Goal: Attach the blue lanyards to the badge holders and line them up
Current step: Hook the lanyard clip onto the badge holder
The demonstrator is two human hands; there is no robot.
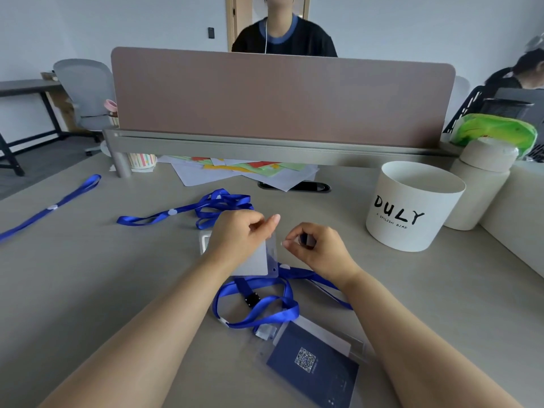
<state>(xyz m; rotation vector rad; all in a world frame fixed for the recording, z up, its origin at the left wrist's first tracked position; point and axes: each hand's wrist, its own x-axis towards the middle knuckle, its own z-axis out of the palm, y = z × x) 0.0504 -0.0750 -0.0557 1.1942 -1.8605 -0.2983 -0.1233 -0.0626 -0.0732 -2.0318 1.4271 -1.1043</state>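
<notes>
Bench [88, 290] wide and grey, closed at the back by a mauve divider panel [279, 98]. White tub [412, 207] lettered DULY stands well to the right, apart from the work. I count three blue straps. The far-left lanyard [53, 207] lies stretched straight, bare of any holder as far as I see. The tangled lanyard [217, 201] is heaped just behind the hands. The near lanyard [265, 313] loops under the forearms, within reach. A second badge holder [312, 366] with a dark card inside lies nearest me, touching that loop (whether it is clipped on I cannot tell). The clear badge holder [262, 257] is raised off the bench and tilted, slot edge turned rightward, I judge to meet the clip. Left hand [238, 237] has thumb and curled fingers closed on its upper edge. Right hand [315, 248] is nearly closed, fingertips pinching a dark lanyard end [306, 240], held just beside the holder, not yet touching it.
</notes>
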